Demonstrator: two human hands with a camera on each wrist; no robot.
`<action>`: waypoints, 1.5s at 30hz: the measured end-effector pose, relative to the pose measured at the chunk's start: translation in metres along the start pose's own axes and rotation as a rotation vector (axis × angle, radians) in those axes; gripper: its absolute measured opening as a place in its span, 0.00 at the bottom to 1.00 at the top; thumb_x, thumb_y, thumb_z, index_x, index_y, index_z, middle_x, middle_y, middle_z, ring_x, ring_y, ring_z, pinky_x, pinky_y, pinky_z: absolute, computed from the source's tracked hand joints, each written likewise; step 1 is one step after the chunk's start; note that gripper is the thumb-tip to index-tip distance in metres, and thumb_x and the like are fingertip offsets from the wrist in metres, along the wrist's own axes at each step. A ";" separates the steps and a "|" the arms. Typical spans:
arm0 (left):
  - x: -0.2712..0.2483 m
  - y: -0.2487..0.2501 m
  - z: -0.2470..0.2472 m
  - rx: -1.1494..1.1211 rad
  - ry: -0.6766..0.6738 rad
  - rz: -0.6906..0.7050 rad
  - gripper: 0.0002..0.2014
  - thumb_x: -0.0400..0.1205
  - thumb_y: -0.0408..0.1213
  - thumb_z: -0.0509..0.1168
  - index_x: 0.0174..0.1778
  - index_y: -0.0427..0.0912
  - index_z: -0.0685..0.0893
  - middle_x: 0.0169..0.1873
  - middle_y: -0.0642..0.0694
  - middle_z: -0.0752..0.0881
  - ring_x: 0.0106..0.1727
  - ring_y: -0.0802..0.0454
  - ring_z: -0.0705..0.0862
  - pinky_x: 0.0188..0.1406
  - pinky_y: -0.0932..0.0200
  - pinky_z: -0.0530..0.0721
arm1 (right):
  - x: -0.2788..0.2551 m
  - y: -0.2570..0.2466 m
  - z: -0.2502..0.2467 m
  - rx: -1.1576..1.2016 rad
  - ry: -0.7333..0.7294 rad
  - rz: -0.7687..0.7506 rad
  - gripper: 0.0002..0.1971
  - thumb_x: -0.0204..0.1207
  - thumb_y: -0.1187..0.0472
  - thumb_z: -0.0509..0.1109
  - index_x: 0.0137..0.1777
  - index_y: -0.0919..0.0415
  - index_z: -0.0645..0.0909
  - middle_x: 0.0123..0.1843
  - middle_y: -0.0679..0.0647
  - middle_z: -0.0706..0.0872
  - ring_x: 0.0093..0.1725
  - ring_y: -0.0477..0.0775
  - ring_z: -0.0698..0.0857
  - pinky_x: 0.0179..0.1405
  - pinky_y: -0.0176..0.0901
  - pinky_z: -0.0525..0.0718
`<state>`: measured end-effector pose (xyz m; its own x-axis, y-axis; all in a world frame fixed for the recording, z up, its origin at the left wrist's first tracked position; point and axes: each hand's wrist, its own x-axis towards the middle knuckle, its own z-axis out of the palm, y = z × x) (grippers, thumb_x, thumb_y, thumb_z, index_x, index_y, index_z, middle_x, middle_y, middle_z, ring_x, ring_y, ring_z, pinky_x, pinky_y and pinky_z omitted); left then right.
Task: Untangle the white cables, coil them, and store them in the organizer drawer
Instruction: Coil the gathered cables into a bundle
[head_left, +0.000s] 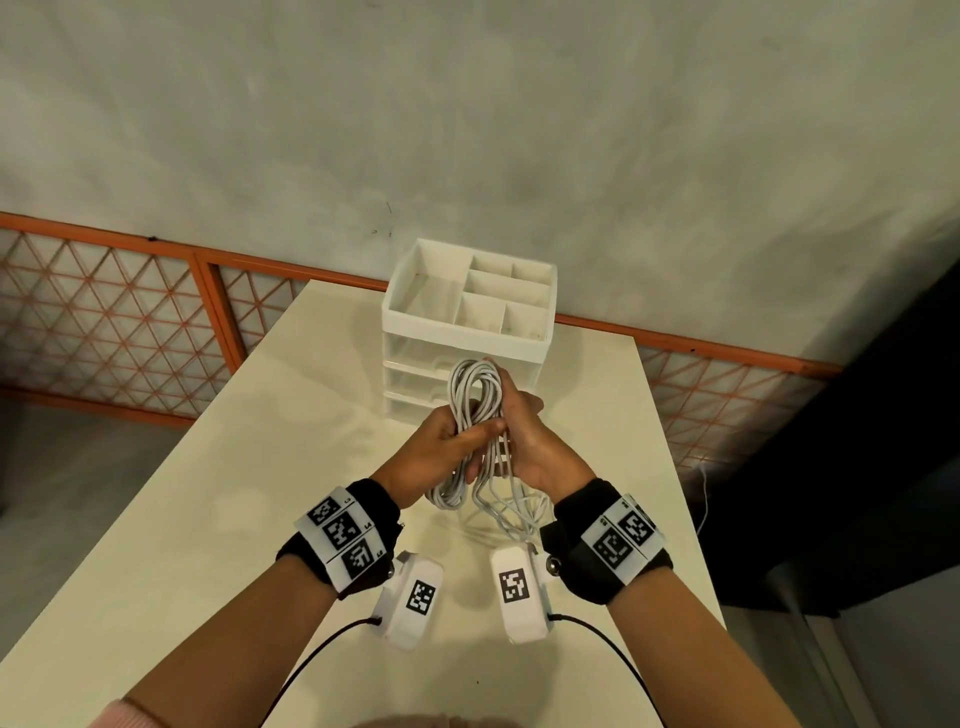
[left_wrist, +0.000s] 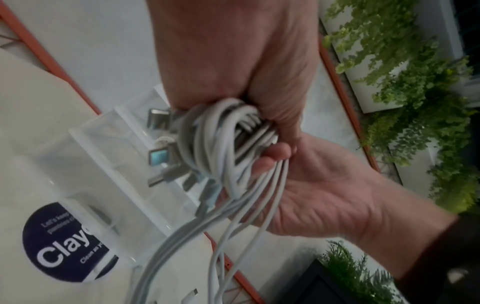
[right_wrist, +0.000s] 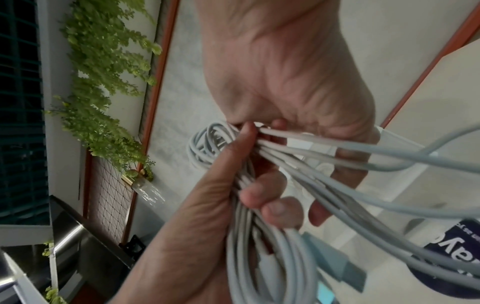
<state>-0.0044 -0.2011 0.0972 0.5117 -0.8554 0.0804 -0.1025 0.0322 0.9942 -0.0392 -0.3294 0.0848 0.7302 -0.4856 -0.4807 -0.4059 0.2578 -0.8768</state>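
Note:
A coiled bundle of white cables (head_left: 470, 395) is held in the air above the cream table (head_left: 260, 493), just in front of the white organizer (head_left: 467, 327). My left hand (head_left: 447, 441) grips the middle of the coil from the left. My right hand (head_left: 524, 431) holds it from the right, its fingers curled round the strands. Loose strands (head_left: 511, 512) trail down to the table between my wrists. In the left wrist view the coil (left_wrist: 215, 144) shows several USB plugs (left_wrist: 158, 156) sticking out. The right wrist view shows the strands (right_wrist: 259, 257) and a plug (right_wrist: 335, 265) in front of my left hand (right_wrist: 202, 226).
The organizer has an open divided tray on top (head_left: 431, 296) and clear drawers (left_wrist: 103, 154) below, with a dark round sticker (left_wrist: 64, 242). An orange lattice railing (head_left: 104, 312) and grey wall stand behind the table. Table edges fall away left and right.

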 end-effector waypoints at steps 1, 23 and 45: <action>-0.001 0.000 0.000 -0.020 -0.013 -0.003 0.18 0.85 0.38 0.60 0.29 0.42 0.83 0.17 0.43 0.76 0.20 0.52 0.76 0.27 0.64 0.78 | -0.011 -0.004 0.003 0.008 -0.055 -0.012 0.52 0.52 0.17 0.65 0.63 0.62 0.77 0.49 0.68 0.84 0.33 0.67 0.87 0.23 0.48 0.85; 0.016 -0.007 -0.041 -0.195 0.489 0.028 0.20 0.86 0.43 0.59 0.42 0.27 0.84 0.16 0.46 0.72 0.19 0.50 0.72 0.22 0.60 0.77 | -0.045 -0.013 -0.005 -0.663 -0.114 -0.655 0.07 0.81 0.55 0.66 0.52 0.54 0.72 0.35 0.47 0.85 0.31 0.38 0.82 0.34 0.25 0.75; 0.026 0.004 -0.018 -0.679 0.713 -0.108 0.11 0.82 0.37 0.60 0.32 0.45 0.75 0.21 0.52 0.73 0.20 0.58 0.70 0.21 0.64 0.72 | -0.062 -0.018 0.000 -0.955 -0.433 -0.540 0.20 0.86 0.54 0.57 0.77 0.45 0.70 0.35 0.51 0.77 0.35 0.43 0.74 0.41 0.27 0.73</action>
<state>0.0237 -0.2140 0.1049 0.9060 -0.3672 -0.2103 0.3715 0.4523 0.8108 -0.0770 -0.3038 0.1302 0.9844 0.0311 -0.1734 -0.0996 -0.7134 -0.6937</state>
